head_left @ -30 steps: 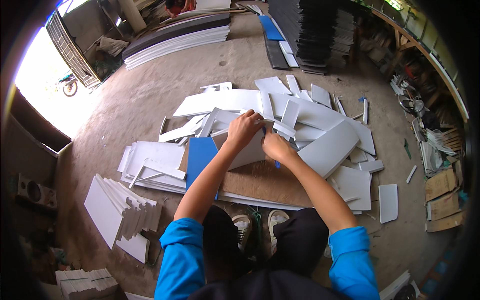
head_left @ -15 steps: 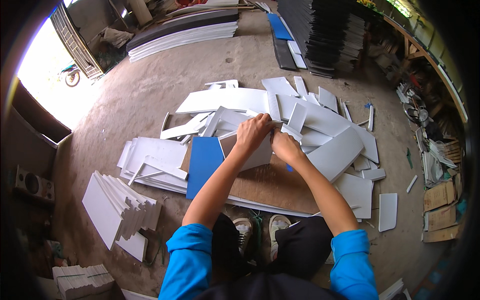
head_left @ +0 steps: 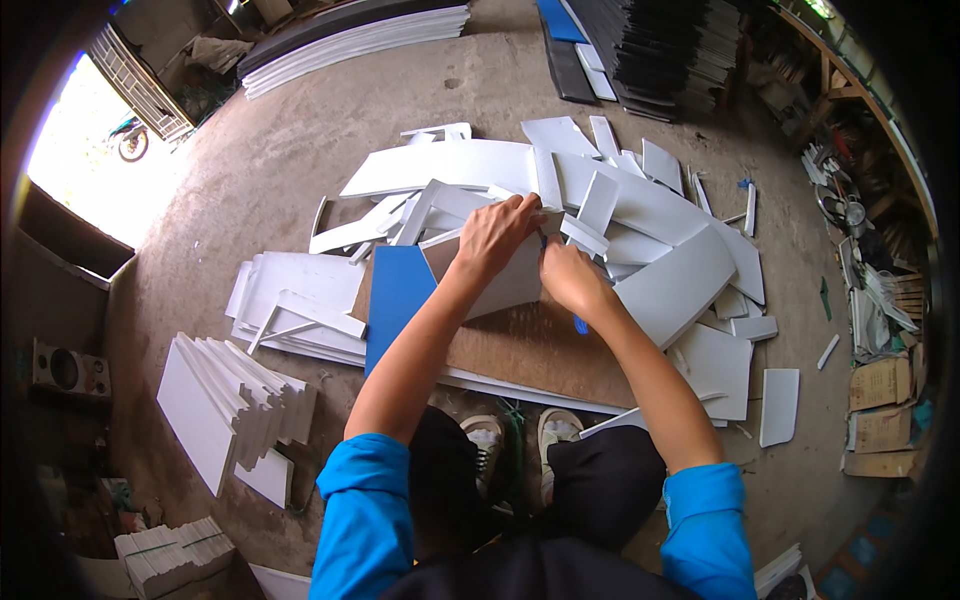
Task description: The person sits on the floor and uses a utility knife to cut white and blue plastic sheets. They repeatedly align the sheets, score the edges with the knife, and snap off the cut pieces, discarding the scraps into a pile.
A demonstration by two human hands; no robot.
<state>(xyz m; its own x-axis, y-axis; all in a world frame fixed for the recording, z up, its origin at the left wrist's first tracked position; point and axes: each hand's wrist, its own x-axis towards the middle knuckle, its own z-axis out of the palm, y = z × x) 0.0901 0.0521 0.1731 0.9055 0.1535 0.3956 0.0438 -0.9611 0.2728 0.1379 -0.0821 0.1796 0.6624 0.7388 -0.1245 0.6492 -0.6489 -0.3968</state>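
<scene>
My left hand (head_left: 501, 232) is closed over the top edge of a pale foam board (head_left: 512, 282), which stands tilted above a brown board (head_left: 545, 360). Right beside it, my right hand (head_left: 570, 272) is curled shut at the board's right edge. A small dark blue bit shows between the two hands, but what the right fingers hold is hidden. Under my left forearm lies a flat blue sheet (head_left: 393, 300). A small blue thing (head_left: 581, 325) shows below my right wrist. Fine white crumbs speckle the brown board.
White foam offcuts (head_left: 440, 170) are heaped beyond my hands. Stacked white pieces with notched ends (head_left: 225, 400) stand at left, and a banded bundle (head_left: 175, 555) sits nearer. Dark sheets (head_left: 660, 50) rise in a tall stack at the far right. Cardboard (head_left: 880, 385) lines the right side.
The view has shifted, so the floor things sit higher in the picture. Both hands stay at the board's top edge, the right slightly lower relative to the left.
</scene>
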